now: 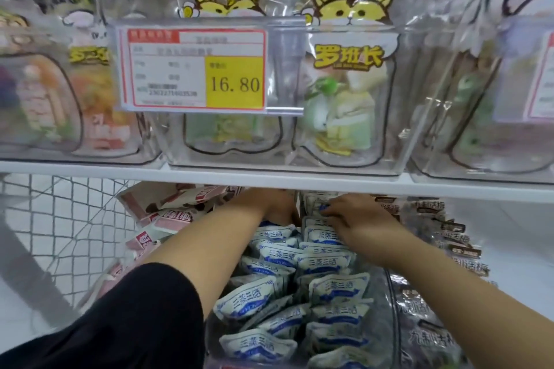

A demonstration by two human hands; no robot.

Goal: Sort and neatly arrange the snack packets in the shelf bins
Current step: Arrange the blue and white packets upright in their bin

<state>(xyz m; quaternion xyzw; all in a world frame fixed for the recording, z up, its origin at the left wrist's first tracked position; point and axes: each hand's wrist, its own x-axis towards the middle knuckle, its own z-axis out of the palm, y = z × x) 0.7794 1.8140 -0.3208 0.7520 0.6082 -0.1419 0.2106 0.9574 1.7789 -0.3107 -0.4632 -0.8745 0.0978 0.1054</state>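
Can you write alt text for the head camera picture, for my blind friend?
A left hand and right hand reach under a shelf into a clear bin of blue-and-white snack packets. Pink packets lie left, dark packets right; a 16.80 price tag hangs above.

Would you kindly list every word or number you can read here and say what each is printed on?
"16.80": yellow panel of the price tag; its other print is too blurred to read.
"罗班长": clear pouch right of that tag.
"三蒸三晒": blue-and-white packets below, in the middle.
"九制话梅": dark packets on the right.
Pink packets on the left: lettering too blurred to read.
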